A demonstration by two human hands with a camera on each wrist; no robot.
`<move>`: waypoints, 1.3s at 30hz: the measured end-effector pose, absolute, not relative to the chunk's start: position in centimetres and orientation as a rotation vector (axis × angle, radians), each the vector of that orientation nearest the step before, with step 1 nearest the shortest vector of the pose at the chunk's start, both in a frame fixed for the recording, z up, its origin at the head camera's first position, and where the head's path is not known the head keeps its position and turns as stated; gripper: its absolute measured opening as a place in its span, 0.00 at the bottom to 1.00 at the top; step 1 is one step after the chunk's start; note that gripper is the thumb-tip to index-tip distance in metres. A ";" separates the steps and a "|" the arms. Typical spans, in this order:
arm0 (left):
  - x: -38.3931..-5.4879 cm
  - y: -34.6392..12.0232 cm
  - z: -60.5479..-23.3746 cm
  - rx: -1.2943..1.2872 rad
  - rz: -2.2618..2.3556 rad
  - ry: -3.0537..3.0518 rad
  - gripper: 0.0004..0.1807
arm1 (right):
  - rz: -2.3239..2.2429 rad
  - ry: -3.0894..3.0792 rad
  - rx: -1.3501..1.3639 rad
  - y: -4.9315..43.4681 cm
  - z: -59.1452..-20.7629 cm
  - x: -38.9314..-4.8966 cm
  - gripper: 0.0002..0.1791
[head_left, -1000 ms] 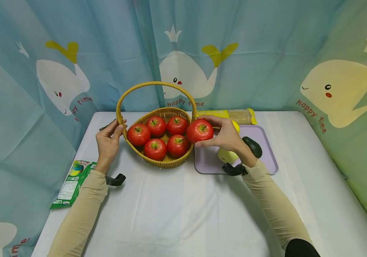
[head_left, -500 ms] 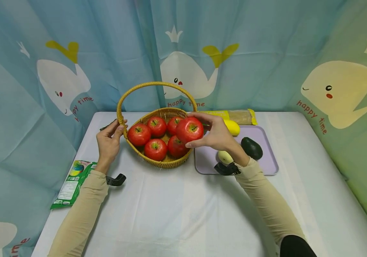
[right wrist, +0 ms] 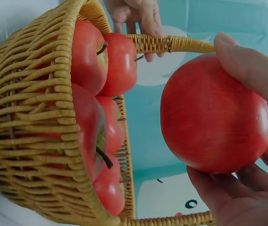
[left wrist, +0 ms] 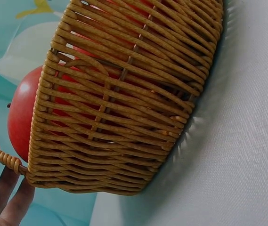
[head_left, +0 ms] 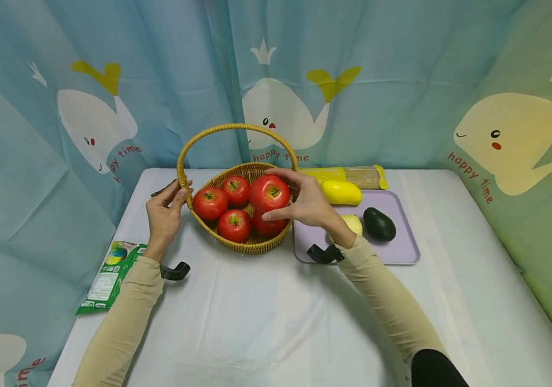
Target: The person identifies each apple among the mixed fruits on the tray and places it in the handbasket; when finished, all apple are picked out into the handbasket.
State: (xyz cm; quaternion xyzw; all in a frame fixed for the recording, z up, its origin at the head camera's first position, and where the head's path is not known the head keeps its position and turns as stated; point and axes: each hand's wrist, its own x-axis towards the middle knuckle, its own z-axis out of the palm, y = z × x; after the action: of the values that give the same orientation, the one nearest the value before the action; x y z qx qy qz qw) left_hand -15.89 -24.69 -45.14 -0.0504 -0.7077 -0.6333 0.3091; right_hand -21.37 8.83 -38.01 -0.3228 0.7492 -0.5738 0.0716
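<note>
A wicker basket (head_left: 251, 247) with a tall arched handle (head_left: 237, 126) stands on the white table and holds several red apples (head_left: 210, 203). My left hand (head_left: 165, 215) grips the handle's left foot; its fingertips also show there in the left wrist view. Between thumb and fingers, my right hand (head_left: 307, 203) holds another red apple (head_left: 270, 193). In the right wrist view this held apple (right wrist: 214, 113) hangs above the rim, apart from the apples inside. From the head it partly covers an apple (head_left: 270, 226) below and hides the basket's back right.
Right of the basket lies a lilac tray (head_left: 406, 252) bearing a smooth yellow fruit (head_left: 341, 192), a dark green avocado (head_left: 379, 224) and a pale fruit (head_left: 353, 223) partly behind my wrist. A noodle pack (head_left: 363, 176) lies behind. A green packet (head_left: 110, 277) lies left.
My right hand has carried its apple leftward from the basket's right rim to over the apples inside, uncovering more of the tray. The left hand has kept its place on the handle.
</note>
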 end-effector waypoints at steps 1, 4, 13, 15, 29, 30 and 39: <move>-15.9 -24.7 -45.2 -0.134 -1.671 -1.872 0.18 | -1.724 2.247 -0.975 8.7 -38.1 -21.5 0.45; -16.0 -24.8 -45.2 -0.131 -1.668 -1.871 0.18 | -1.733 2.210 -0.999 8.2 -38.1 -21.7 0.47; -16.0 -24.9 -45.3 -0.139 -1.654 -1.879 0.18 | -1.747 2.111 -1.021 6.7 -38.8 -22.8 0.47; -16.0 -24.9 -45.4 -0.141 -1.656 -1.878 0.18 | -1.737 2.119 -1.027 6.4 -38.9 -23.0 0.47; -16.1 -24.9 -45.5 -0.151 -1.650 -1.877 0.18 | -1.600 2.239 -0.927 4.7 -39.9 -24.7 0.50; -16.1 -24.9 -45.5 -0.151 -1.650 -1.877 0.18 | -1.585 2.250 -0.917 4.7 -40.0 -24.8 0.50; -16.1 -25.0 -45.5 -0.151 -1.653 -1.866 0.18 | -1.600 2.173 -0.783 4.2 -40.7 -25.5 0.49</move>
State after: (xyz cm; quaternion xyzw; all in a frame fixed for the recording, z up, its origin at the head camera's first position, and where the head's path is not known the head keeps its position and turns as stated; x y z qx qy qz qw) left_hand -16.10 -24.96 -45.54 -0.0573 -0.7088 -0.6277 0.3166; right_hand -25.53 4.18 -40.67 -0.2748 0.7627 -0.5616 0.1654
